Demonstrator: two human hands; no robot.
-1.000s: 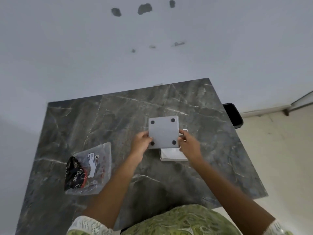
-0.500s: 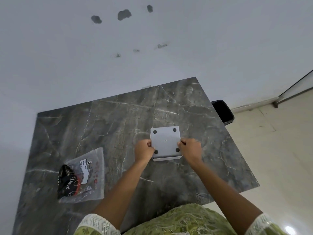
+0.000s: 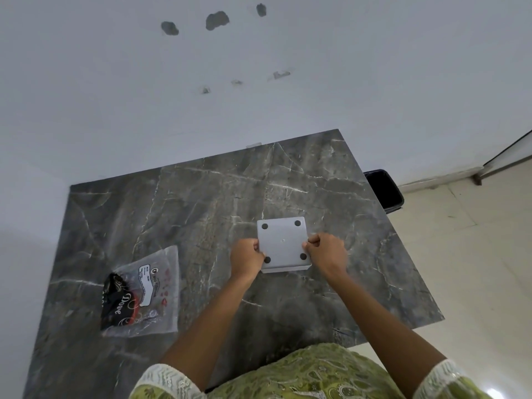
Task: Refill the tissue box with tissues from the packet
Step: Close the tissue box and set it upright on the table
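Note:
A square grey tissue box lies upside down on the dark marble table, its flat base panel with round black feet at the corners facing up. My left hand pinches the box's left edge and my right hand pinches its right edge, both with fingers curled. A clear plastic packet with a black and red printed pack inside lies flat at the table's left, well apart from both hands.
A black bin stands on the tiled floor just past the table's right edge. A white wall with several dark marks rises behind the table. My green patterned clothing fills the bottom of the view.
The base panel, held raised over the white box a second ago, has come down and now sits flush on it. Both hands stay at its sides.

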